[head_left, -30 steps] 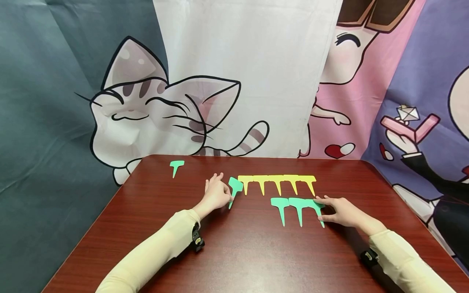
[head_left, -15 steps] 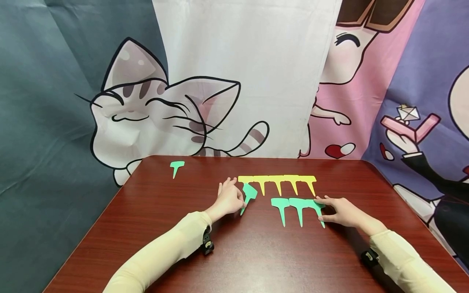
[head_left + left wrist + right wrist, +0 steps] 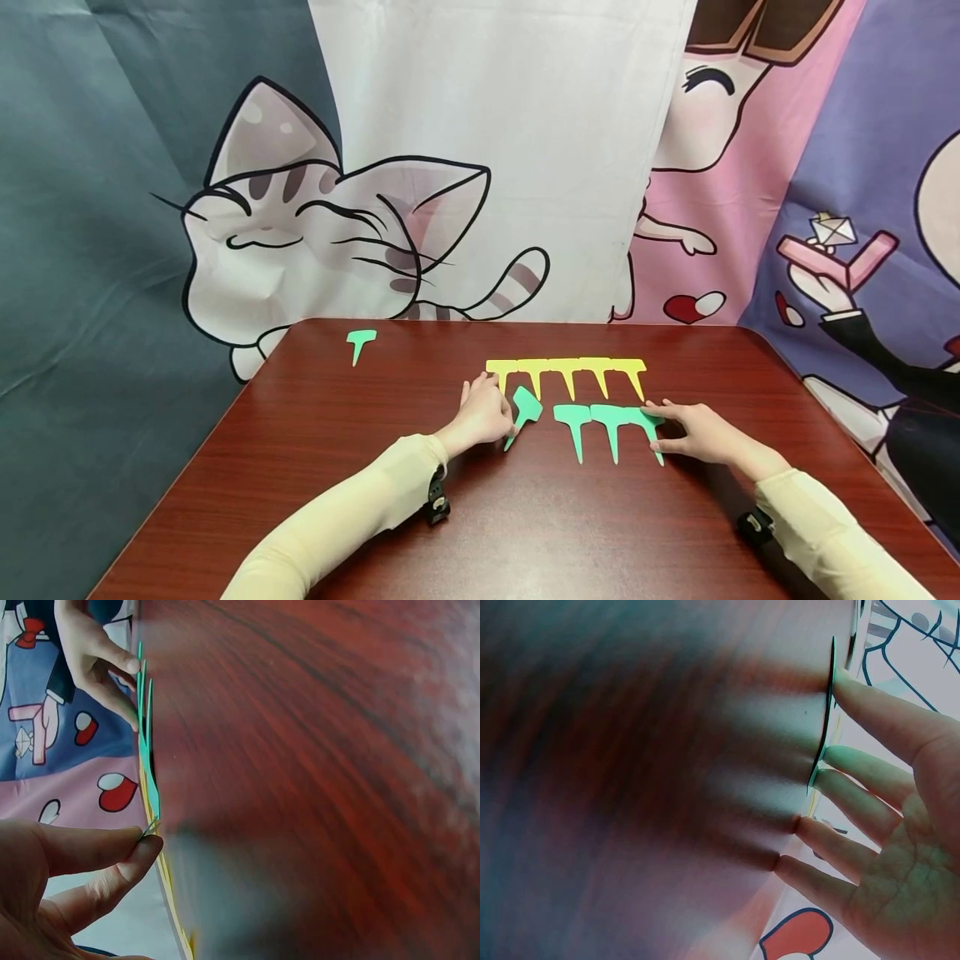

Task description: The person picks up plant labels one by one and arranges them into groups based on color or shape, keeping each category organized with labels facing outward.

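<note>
My left hand pinches a green T-shaped plant label by its stem, between thumb and finger. The label is tilted, its head toward the back right. In the left wrist view, thumb and finger meet on its thin edge. A row of green labels lies to its right: a left one, a middle one and a right one. My right hand touches the right one with straight, spread fingers, partly covering it. The right wrist view has its thumb and fingertips against that label.
Several yellow plant labels form a row behind the green ones. One more green label lies alone at the back left of the dark red wooden table. A printed cloth hangs behind the table.
My left hand has moved right and toward me with the pinched label, from beside the yellow row's left end to near the green row. The right hand has stayed in place.
</note>
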### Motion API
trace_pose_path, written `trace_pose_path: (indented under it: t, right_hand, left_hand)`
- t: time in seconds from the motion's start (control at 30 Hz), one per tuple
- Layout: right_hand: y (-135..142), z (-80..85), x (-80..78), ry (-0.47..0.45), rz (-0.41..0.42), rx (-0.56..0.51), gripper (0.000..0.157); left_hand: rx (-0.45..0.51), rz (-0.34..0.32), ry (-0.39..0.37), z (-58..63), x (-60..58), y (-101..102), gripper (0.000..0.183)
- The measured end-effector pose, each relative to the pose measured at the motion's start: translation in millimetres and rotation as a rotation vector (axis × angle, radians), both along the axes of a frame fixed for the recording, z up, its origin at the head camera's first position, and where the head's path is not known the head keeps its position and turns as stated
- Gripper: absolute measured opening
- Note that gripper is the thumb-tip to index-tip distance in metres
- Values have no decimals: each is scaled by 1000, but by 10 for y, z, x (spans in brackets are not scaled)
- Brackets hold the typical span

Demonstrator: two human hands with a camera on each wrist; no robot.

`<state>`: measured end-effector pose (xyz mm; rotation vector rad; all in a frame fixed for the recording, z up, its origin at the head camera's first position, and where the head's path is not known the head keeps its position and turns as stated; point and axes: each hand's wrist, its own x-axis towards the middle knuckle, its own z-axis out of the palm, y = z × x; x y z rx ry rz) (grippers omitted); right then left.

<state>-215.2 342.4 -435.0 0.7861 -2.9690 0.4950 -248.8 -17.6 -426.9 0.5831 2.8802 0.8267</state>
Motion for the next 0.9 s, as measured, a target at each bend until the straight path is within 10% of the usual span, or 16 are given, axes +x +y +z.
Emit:
trace_pose_path:
  t: [0.9]
  right_hand:
    - [15, -8, -4, 6, -1, 6, 64]
  left_hand:
    - [-110, 26, -47, -13, 87, 203, 41]
